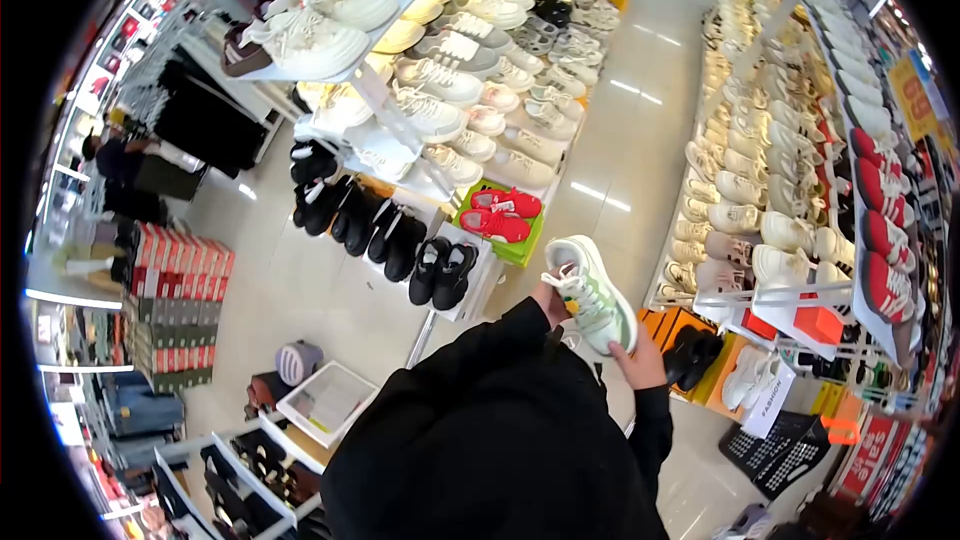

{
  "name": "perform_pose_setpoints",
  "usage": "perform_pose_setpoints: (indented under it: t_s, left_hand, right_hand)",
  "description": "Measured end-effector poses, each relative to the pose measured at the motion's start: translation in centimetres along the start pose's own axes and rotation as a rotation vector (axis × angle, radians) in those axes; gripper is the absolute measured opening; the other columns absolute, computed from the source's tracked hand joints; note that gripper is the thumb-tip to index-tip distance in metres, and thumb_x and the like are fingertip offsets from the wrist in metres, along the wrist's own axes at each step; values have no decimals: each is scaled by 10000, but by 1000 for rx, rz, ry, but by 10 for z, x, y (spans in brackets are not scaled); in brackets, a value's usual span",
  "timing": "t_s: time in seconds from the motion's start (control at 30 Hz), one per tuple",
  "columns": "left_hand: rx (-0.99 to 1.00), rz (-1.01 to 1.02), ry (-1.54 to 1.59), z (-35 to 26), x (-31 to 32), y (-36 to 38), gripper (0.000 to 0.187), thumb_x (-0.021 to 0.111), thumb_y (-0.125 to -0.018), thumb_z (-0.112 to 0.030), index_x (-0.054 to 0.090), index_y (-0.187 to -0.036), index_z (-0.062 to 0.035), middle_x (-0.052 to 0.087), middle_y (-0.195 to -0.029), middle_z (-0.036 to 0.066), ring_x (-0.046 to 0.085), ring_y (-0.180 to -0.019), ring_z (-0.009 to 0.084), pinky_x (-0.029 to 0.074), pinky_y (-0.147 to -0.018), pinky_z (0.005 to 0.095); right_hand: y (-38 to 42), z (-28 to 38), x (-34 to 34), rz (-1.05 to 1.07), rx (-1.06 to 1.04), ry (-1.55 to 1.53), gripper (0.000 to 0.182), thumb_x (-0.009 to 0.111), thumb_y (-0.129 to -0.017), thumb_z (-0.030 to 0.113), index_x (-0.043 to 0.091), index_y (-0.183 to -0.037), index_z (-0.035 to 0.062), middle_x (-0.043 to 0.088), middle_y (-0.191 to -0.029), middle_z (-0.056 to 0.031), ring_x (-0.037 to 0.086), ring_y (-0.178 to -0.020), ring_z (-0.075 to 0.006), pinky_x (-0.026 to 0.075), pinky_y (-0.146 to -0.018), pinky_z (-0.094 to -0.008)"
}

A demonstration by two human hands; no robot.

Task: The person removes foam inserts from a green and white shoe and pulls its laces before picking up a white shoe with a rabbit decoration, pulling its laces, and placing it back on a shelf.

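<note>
Pale glossy floor (290,290) of a shoe store, reflecting strip lights, with display racks on both sides. Nearest: wearer in black sleeves, both hands closed on one white-and-green sneaker (597,300), held up in front of the body above the aisle. Left hand (549,304) grips it on the lace side; right hand (642,362) grips its lower end. Hands are apart from each other, the shoe between them. Just beyond, to the left: red shoes (502,215) in a green box (518,251), beside black shoes (443,271). To the right: white sneakers (748,377) behind a card reading "FASHION" (770,402). Left floor area: white bin (327,405); farther, stacked shoeboxes (180,290). Farther ahead on the right: rows of pale shoes (738,188). Far left: another person (120,160) near dark hanging garments (208,110).
</note>
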State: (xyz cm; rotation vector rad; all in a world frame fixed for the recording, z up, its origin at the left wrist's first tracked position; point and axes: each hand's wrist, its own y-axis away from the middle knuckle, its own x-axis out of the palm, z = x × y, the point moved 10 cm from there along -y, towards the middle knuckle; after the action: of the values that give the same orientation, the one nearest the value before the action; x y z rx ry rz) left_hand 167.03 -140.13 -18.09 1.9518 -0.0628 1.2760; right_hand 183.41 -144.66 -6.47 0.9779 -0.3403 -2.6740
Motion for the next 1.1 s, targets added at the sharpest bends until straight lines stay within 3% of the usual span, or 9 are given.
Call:
perform_pose_setpoints:
  t_s: [0.07,0.2,0.37,0.47,0.73,0.9,1.0,1.03,1.1]
  left_hand:
    - [7,-86,-47,12,-8,-1,426,447,-920,-456,562,-1233,-190,606,-1215,36,578,-1098,237,451,-955,456]
    - [34,-96,-41,20,-10,-4,409,493,-887,-445,585,-1188,-184,592,-1220,23,560,-1111,233,441,-964,468]
    - [129,-68,-32,13,11,13,610,367,-947,-548,425,-1368,-111,467,-1391,122,482,-1243,312,360,-1065,503]
    - [265,-14,-74,-8,14,22,597,349,-959,-531,421,-1369,-104,473,-1386,128,492,-1234,313,379,-1050,503]
    - [251,-416,-179,-34,6,-10,570,395,-920,-570,507,-1292,-153,557,-1303,86,603,-1075,302,513,-846,481]
    - [39,-395,-235,-44,27,-91,625,408,-877,-639,529,-1282,-179,564,-1292,72,568,-1122,297,457,-912,510]
    - [-25,-176,-164,-55,60,-170,714,341,-872,-679,509,-1318,-148,549,-1314,83,504,-1221,303,385,-1012,533]
    - [-39,-109,-150,-66,82,-188,715,341,-873,-675,510,-1319,-143,545,-1320,90,493,-1235,307,378,-1026,523]
    - [-6,50,-65,-94,134,-225,711,349,-875,-664,511,-1320,-135,540,-1324,103,484,-1247,315,375,-1042,503]
  right_hand:
    - [-9,9,-33,-65,-143,-101,549,692,-820,345,487,-1203,11,627,-996,-219,616,-937,-387,489,-783,-395]
    - [-29,-10,-58,-19,-184,-71,548,678,-847,291,459,-1255,-3,610,-1073,-189,612,-1003,-271,469,-862,-343]
    - [-75,-31,-46,-32,-182,-731,506,653,-884,236,443,-1268,-19,560,-1152,-123,533,-1068,-196,415,-946,-308]
    - [-98,-35,-26,51,-51,-907,452,666,-877,229,495,-1213,-21,596,-1095,-93,555,-1033,-166,429,-922,-292]
    - [-144,-61,-18,96,74,-1015,471,689,-863,229,521,-1218,-30,616,-1130,-106,577,-1025,-174,448,-913,-305]
    - [-167,-103,-40,7,138,-978,498,631,-899,317,506,-1249,-15,594,-1183,-127,570,-1077,-202,438,-949,-336]
    - [-184,-118,-56,-82,262,-1492,539,517,-941,420,503,-1258,-16,583,-1220,-132,563,-1118,-247,428,-981,-381]
    - [-194,-79,-84,-21,122,-1640,564,420,-960,469,518,-1241,-11,579,-1241,-141,550,-1151,-285,414,-1001,-424]
    - [-207,-82,-112,-246,126,-1757,463,438,-957,415,561,-1152,13,611,-1155,-129,575,-1056,-255,448,-921,-397]
